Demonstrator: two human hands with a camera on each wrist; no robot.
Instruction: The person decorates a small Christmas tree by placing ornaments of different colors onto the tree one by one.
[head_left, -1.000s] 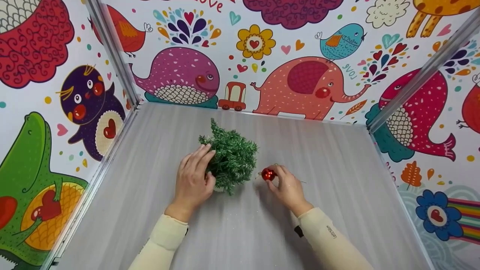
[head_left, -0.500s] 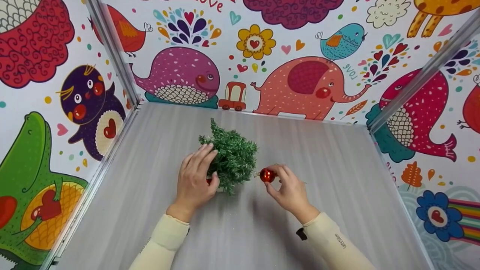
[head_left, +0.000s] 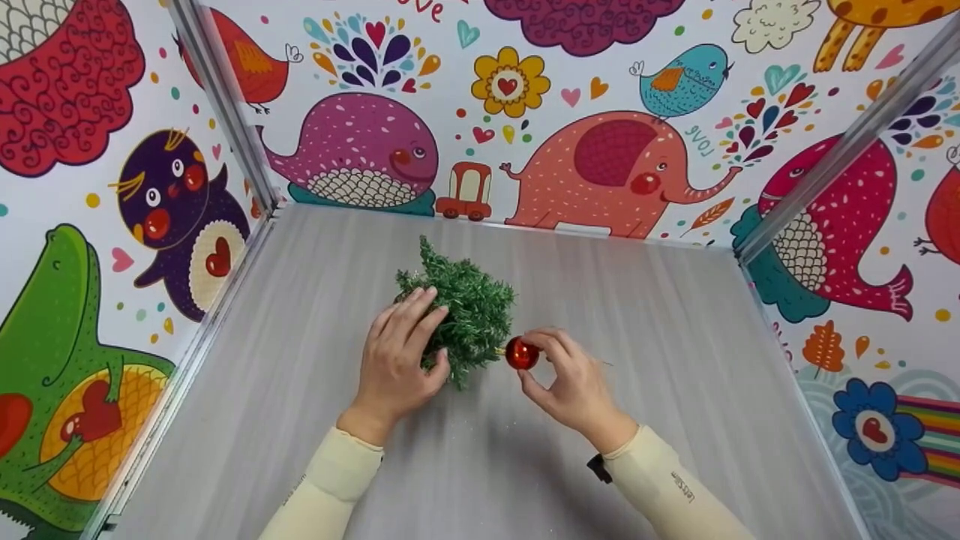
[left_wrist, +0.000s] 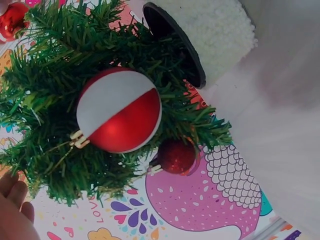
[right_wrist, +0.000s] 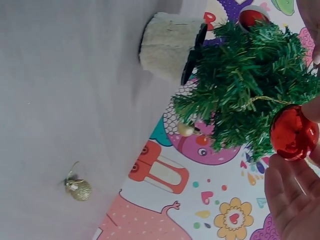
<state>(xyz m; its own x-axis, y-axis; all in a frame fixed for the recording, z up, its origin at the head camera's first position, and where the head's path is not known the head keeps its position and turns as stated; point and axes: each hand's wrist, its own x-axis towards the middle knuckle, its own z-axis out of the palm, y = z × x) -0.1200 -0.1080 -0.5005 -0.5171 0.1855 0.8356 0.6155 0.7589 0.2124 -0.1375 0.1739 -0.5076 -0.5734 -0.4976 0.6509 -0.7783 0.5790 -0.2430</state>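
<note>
Cream sleeves [head_left: 330, 480] come in at five and seven o'clock. The left hand [head_left: 399, 364] rests against the green tree [head_left: 476, 311] at its eight o'clock, fingers spread from the thumb. The right hand [head_left: 581, 386] pinches a shiny red ball [head_left: 522, 353] – thumb below, fingers above – at the tree's four o'clock. Farther off, a printed purple whale [head_left: 367, 142] shows at eleven o'clock.

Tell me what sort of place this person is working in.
Probably a small booth set up for handiwork, perhaps for recording it: white wall panels printed with colourful cartoon animals enclose a flat, grey, wood-grain work surface, and a straight, silvery metal post stands at a corner.
</note>
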